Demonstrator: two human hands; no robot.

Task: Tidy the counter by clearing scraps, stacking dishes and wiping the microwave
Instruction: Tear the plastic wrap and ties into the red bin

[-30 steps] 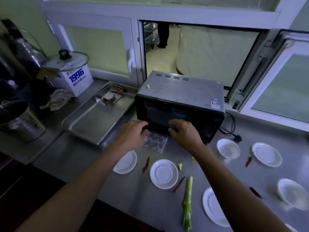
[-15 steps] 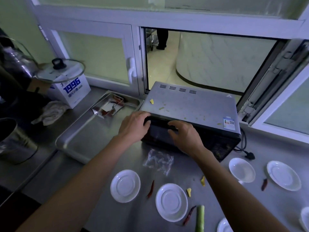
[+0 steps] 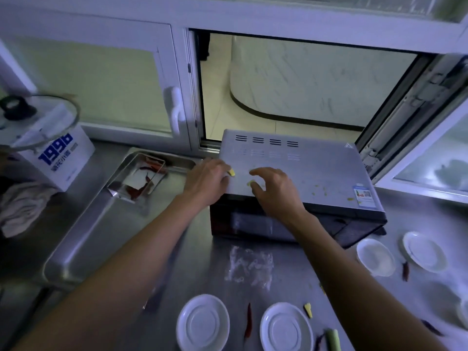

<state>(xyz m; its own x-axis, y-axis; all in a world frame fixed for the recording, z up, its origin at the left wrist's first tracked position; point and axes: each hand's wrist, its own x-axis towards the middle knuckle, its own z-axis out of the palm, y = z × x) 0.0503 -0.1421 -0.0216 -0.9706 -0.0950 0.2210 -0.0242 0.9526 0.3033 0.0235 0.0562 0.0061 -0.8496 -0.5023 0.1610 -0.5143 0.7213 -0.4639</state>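
**Scraps on the microwave top, both hands reaching**

The microwave [image 3: 298, 173] stood on the steel counter [image 3: 207, 264] under the open window, and small yellow scraps lay on its grey top. One scrap [image 3: 231, 172] was just at the fingertips of the left hand [image 3: 206, 182], which rested over the near left corner of the top with fingers loosely bent; whether they already pinched this piece I cannot tell. The right hand [image 3: 274, 191] hovered beside it with thumb and fingers curved like a claw around a second scrap [image 3: 250, 183], not yet closed on it. More crumbs [image 3: 319, 190] were further to the right of the right fingers, well apart from them.

What could go wrong, in my judgement: the pieces are tiny and the top is smooth, so a quick pinch may flick them off the edge onto the counter or behind the machine. Sweeping with the palm could smear the soft bits.

To the left of the left fingers lay a steel tray [image 3: 83, 244], holding a smaller clear box [image 3: 138, 179] with red chili pieces inside. Nearer to the person than both hands were a crumpled plastic wrap [image 3: 249, 267], white saucers [image 3: 202, 323] and a red chili [image 3: 249, 323].
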